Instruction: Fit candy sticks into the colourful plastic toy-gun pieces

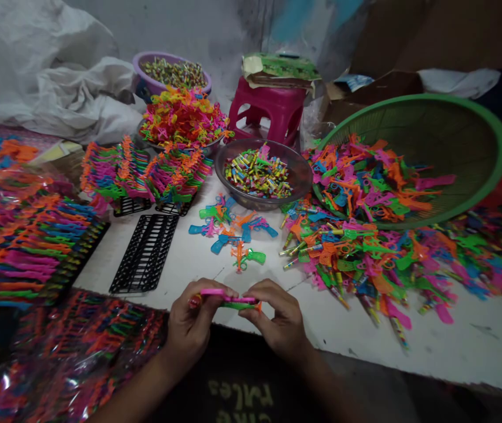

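Note:
My left hand (193,320) and my right hand (277,317) meet at the near edge of the white table (431,341). Together they pinch a small pink and green plastic toy gun (228,298), held flat between the fingertips. Just beyond my hands lies a small group of assembled toy guns (233,232) in blue, green and orange. A big loose pile of coloured toy gun parts (356,235) spreads to the right, spilling out of a tilted green basket (488,141).
A grey bowl (297,164) of small coloured tubes stands mid-table. An empty black rack (145,252) lies left of centre, filled racks (26,241) beyond it. A pink stool (268,111), a purple bowl (145,61) and white sacks (57,76) stand behind. Bagged toys (57,358) lie near left.

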`<state>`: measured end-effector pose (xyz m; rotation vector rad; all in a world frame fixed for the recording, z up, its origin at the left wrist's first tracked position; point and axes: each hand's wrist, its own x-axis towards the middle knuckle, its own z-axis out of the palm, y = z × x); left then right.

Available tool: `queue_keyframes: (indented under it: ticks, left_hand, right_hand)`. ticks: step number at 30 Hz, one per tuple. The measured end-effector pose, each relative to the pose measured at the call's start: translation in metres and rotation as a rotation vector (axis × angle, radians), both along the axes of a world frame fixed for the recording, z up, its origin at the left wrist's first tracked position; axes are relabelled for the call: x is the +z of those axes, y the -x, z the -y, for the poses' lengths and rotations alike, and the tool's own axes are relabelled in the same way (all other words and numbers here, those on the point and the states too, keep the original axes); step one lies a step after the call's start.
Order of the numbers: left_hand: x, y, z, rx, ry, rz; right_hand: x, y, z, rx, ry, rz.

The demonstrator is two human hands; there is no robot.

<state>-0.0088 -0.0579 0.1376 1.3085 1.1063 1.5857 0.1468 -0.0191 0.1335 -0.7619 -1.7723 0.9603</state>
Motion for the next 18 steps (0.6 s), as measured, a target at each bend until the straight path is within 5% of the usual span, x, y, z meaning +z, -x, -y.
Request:
queue_keyframes:
  ticks: [9,14,18]
  left_hand:
    - [-0.001,-0.001,0.001,-0.023,-0.054,0.031]
    - [0.001,-0.003,-0.002,-0.020,0.184,0.098]
    - [-0.006,-0.009,-0.013,0.041,0.431,0.351]
  right_hand:
    - [-0.005,0.006,0.004,0.033,0.372,-0.263]
    - [-0.012,0.005,0.002,0.017,0.420,-0.243]
    - [-0.018,0.006,-0.005,-0.052,0.534,-0.220]
